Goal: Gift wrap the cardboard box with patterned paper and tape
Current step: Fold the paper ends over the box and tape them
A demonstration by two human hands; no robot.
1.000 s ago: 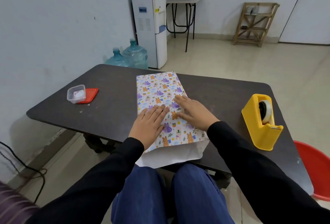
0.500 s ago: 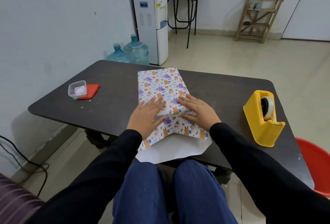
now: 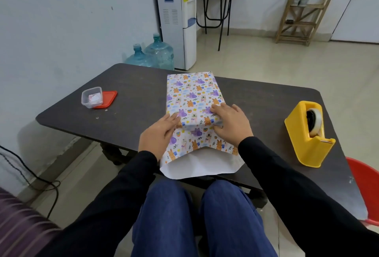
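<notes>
Head view: the cardboard box is hidden entirely under the patterned paper [image 3: 192,96], which lies lengthwise at the middle of the dark table [image 3: 127,117]. Only its block shape shows through the wrap. The paper's near end [image 3: 201,166] is unsealed, showing its white inside and hanging past the table's near edge above the person's knees. What holds the wrap shut along the box cannot be made out. The left hand [image 3: 158,135] rests on the paper at the box's near left corner, its fingers [image 3: 171,122] straight and close together, pressing the sheet down. The right hand [image 3: 231,125] covers the near right corner, fingers [image 3: 218,109] nearly straight and together across the top, the thumb set against the box's near end face; its palm hides the paper fold beneath. A yellow tape dispenser [image 3: 307,133] stands well apart at the right, its roll [image 3: 313,121] half sunk in the housing. At the left sits a clear plastic container [image 3: 91,97] touching a red lid [image 3: 106,99]; its contents are unclear. A red chair [image 3: 367,185] is cut off by the right edge.
</notes>
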